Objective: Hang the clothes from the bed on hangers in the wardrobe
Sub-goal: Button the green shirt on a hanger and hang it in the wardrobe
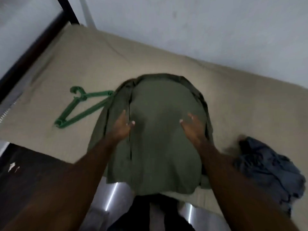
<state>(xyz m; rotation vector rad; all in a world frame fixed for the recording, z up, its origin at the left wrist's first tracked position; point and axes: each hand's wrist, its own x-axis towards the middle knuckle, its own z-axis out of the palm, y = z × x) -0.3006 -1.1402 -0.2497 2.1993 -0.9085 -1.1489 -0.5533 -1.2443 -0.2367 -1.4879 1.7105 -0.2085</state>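
Blurrily, the left hand [122, 126] and right hand [193, 129] lie flat, fingers straight and holding nothing, on the olive garment [163, 147], which covers one end of the green hanger [83, 97].

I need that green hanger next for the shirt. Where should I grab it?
Probably by the neck under its hook, from the left: that end of the green hanger lies bare on the bed, while its right end meets the edge of the olive shirt.

Your setting: bedroom. Bed [83, 64], beige sheet, dark frame [33, 45], plain wall [200, 22]; green garment [163, 139], blue garment [266, 169], hanger [78, 107] lying on it.
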